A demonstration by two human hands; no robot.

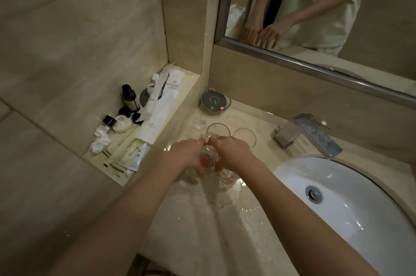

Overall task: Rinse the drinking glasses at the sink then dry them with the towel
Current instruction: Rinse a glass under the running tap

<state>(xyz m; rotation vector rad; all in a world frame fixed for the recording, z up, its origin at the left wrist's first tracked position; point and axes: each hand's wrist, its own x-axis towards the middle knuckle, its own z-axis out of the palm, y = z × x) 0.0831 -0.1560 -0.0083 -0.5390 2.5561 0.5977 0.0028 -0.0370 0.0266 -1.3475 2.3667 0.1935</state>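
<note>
The person is showing two bare forearms, with the left hand (186,152) and right hand (234,151) ungloved; in the mirror (292,59) reflection, the person is wearing a cream short-sleeved T-shirt (324,5) bearing a black-and-white print.

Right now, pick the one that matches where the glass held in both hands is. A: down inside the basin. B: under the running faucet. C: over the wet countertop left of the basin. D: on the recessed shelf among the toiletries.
C: both the left hand and right hand hold the glass above the countertop, left of the basin, away from the faucet.
</note>
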